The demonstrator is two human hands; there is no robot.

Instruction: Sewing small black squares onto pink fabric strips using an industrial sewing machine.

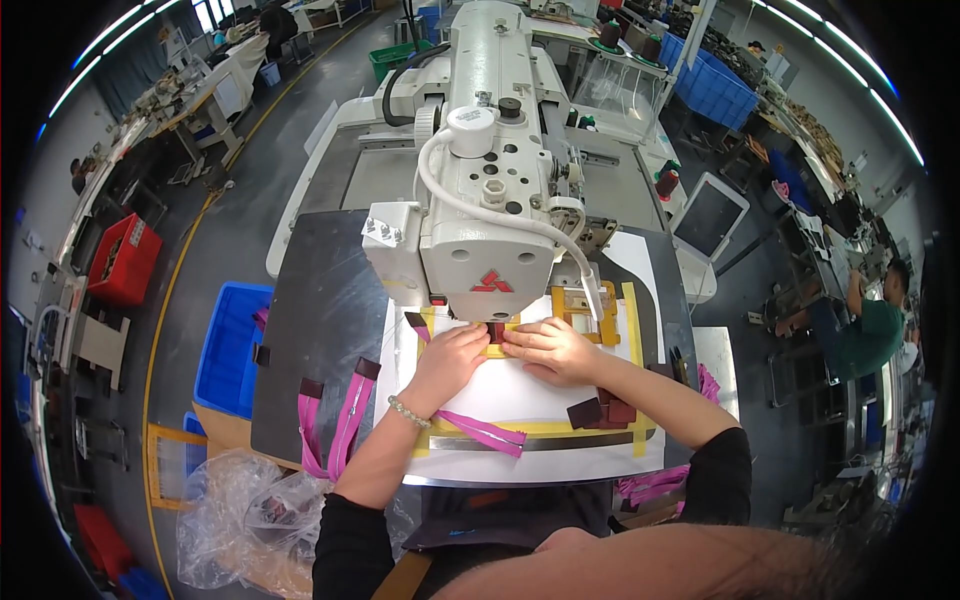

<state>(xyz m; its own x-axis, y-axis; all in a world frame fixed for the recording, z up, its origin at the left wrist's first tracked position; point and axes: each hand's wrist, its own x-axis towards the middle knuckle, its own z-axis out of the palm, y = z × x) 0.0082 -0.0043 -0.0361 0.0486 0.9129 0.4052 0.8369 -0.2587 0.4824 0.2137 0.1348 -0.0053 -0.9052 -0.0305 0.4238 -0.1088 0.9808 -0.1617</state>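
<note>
Beneath the white sewing machine head [485, 245], a small dark red patch [497, 332] lies at a yellow frame [494, 352]. My left hand [452, 362] has its fingers closed at the patch's left edge; a beaded bracelet circles that wrist. From the other side my right hand [552, 350] holds the patch, fingers together and fingertips near the left hand's. The machine head partly hides the patch. A pink zipper strip [485, 433] passes under my left wrist. More dark red patches [604, 411] are piled to the right of my hands.
Pink zippers with dark red end tabs [350, 415] hang over the table's left edge. A second yellow frame [585, 312] sits right of the needle area. A blue bin [232, 350] and clear plastic bags [250, 515] stand left. A screen [710, 215] and a seated person [868, 325] are right.
</note>
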